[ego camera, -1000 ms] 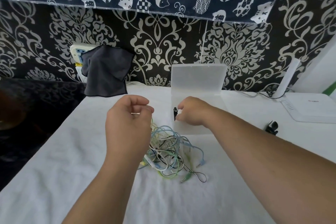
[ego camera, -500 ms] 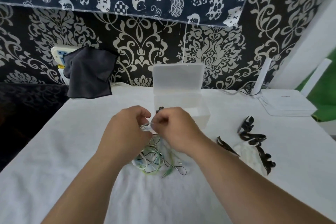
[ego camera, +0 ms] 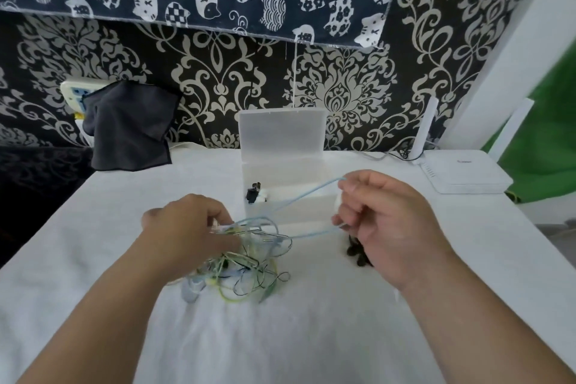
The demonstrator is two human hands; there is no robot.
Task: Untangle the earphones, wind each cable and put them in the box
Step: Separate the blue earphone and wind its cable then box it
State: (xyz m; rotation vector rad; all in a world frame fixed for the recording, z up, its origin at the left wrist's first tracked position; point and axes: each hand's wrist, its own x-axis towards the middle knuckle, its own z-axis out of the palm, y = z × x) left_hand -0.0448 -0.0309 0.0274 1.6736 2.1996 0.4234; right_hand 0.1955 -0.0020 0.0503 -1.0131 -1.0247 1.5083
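Early days: our right hand pinches a blue cable loop stretched out of the tangle on the counter, our left hand grips the tangle; nothing looks wound, open box waiting behind.

The box is seen to be of frosted, translucent plastic, the earphone cables are sheathed in smooth coloured plastic, and the table is covered with matt white cloth.
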